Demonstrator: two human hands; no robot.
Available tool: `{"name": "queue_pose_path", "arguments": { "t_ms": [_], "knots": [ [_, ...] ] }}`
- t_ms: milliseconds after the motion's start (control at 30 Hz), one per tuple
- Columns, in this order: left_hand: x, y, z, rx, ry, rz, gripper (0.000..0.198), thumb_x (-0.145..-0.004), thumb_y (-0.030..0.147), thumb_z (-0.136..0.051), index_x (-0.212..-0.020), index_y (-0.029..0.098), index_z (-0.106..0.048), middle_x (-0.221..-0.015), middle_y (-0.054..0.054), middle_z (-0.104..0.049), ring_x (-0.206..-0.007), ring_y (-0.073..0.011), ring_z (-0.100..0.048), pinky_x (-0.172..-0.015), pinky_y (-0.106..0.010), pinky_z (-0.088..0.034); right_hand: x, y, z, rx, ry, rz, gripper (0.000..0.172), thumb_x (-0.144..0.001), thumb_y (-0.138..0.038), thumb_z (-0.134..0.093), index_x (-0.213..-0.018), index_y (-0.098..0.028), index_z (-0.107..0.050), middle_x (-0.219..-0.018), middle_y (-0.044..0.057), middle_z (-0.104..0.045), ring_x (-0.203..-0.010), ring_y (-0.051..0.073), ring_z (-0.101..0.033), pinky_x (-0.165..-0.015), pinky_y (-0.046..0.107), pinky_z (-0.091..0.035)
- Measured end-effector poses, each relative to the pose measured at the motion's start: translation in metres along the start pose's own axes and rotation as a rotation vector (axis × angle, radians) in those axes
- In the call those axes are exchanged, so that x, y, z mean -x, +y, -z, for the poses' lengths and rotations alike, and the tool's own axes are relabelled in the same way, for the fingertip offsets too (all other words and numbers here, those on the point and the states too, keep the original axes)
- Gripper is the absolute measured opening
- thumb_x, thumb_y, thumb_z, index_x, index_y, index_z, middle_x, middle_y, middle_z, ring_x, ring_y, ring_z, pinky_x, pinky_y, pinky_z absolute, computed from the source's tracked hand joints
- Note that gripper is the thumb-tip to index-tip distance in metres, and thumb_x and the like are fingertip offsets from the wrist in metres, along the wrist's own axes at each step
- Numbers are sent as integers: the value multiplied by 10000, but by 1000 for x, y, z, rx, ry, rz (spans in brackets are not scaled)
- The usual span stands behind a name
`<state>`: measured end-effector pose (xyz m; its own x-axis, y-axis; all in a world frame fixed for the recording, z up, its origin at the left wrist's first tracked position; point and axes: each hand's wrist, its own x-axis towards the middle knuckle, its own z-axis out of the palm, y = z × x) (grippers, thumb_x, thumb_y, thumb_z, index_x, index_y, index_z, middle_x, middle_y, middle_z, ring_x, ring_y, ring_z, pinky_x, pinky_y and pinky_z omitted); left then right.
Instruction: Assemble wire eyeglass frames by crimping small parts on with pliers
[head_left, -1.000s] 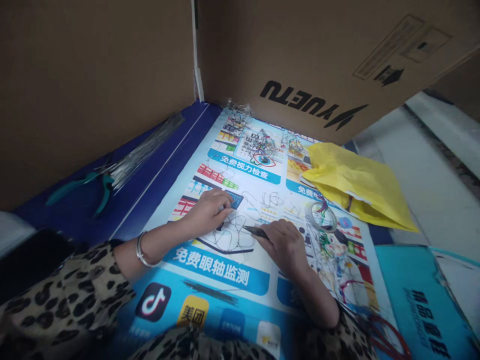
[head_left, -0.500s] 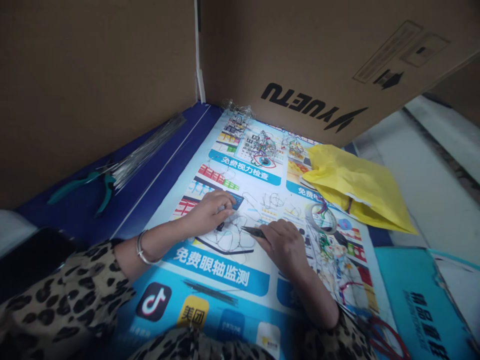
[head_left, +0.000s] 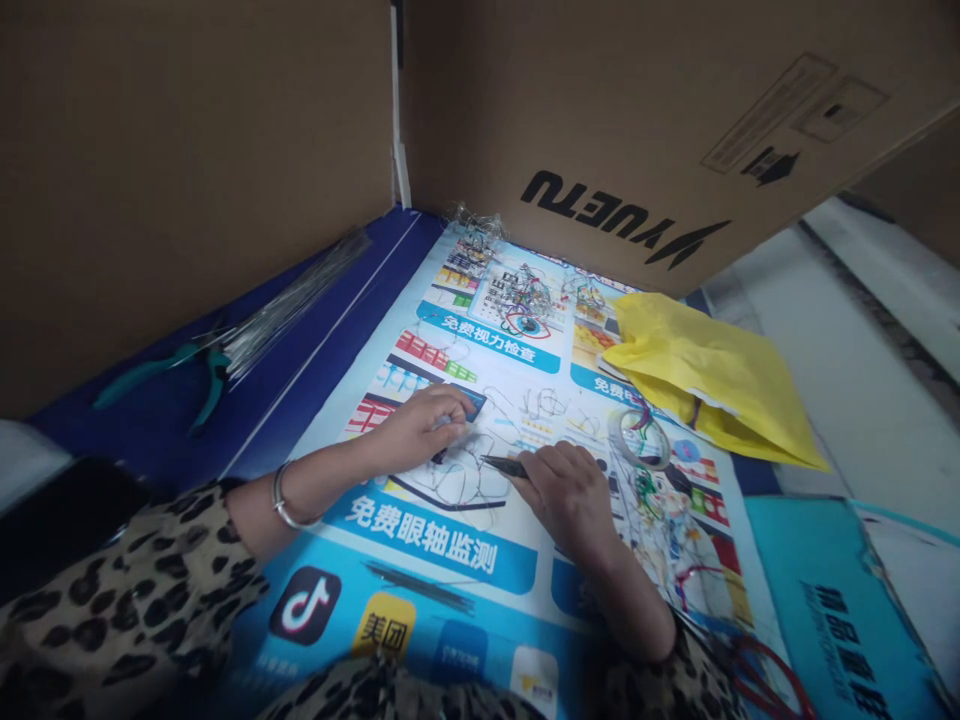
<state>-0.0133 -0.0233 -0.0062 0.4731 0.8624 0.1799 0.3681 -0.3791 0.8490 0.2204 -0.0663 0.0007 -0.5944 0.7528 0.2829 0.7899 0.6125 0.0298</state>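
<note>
My left hand (head_left: 424, 428) is low over the printed sheet (head_left: 352, 395), thumb and fingers drawn together in a pinch. Whatever lies between those fingertips is too thin to make out. Thin wire loops (head_left: 457, 480) lie just below and to the right of it. My right hand (head_left: 566, 495) is closed around a dark, pointed tool like tweezers (head_left: 504, 465), its tip aimed left at the loops. A small gap separates the tip from my left fingers. More bent wire pieces (head_left: 546, 402) lie beyond both hands.
Left are teal-handled pliers (head_left: 214, 385) beside a bundle of straight wires (head_left: 292, 300). Tangled wires (head_left: 525, 290) lie at the back, before cardboard walls (head_left: 480, 120). Rightward are a tape roll (head_left: 639, 440), a yellow bag (head_left: 712, 370), a teal packet (head_left: 810, 590) and red-handled scissors (head_left: 772, 680).
Both hands stay almost in place, still closed. The view has shifted very slightly; no object has plainly moved.
</note>
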Motion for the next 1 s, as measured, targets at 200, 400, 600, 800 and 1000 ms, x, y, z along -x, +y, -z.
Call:
{"name": "queue_pose_path", "arguments": {
  "t_ms": [200,400,600,800,1000],
  "knots": [
    [0,0,0,25,-5,9,141,-828,223,-478,-699,185,-519,-995,-36,-595,-960,-172,-536,-872,-352,-400,0,0,1,39,-8,22,277,-865,-413,-491,-719,-189,-563,-631,24,-521,-673,169,-409,-644,314,-247],
    [1,-3,-1,51,11,14,113,-823,216,-480,-724,184,-524,-992,-41,-590,-954,-170,-536,-864,-345,-404,0,0,2,44,-10,28,265,-860,-407,-503,-716,-192,-558,-629,21,-521,-673,170,-405,-641,313,-244],
    [1,-4,-1,47,14,8,116,-824,211,-487,-719,179,-522,-999,-39,-591,-961,-168,-535,-868,-351,-404,1,1,5,40,-11,47,283,-866,-420,-488,-714,-193,-566,-621,24,-523,-658,165,-410,-635,310,-250],
    [1,-3,-2,15,26,18,120,-818,198,-502,-702,173,-520,-991,-41,-596,-961,-171,-537,-867,-357,-407,1,2,2,-40,-2,17,252,-856,-396,-514,-743,-187,-596,-633,28,-550,-672,167,-445,-646,303,-282],
    [1,-5,-4,-55,75,19,119,-787,147,-510,-672,174,-493,-950,-38,-609,-938,-174,-539,-841,-353,-416,2,2,-2,-141,-19,-42,281,-865,-406,-495,-764,-179,-625,-638,34,-572,-669,160,-480,-652,281,-308]
  ]
}}
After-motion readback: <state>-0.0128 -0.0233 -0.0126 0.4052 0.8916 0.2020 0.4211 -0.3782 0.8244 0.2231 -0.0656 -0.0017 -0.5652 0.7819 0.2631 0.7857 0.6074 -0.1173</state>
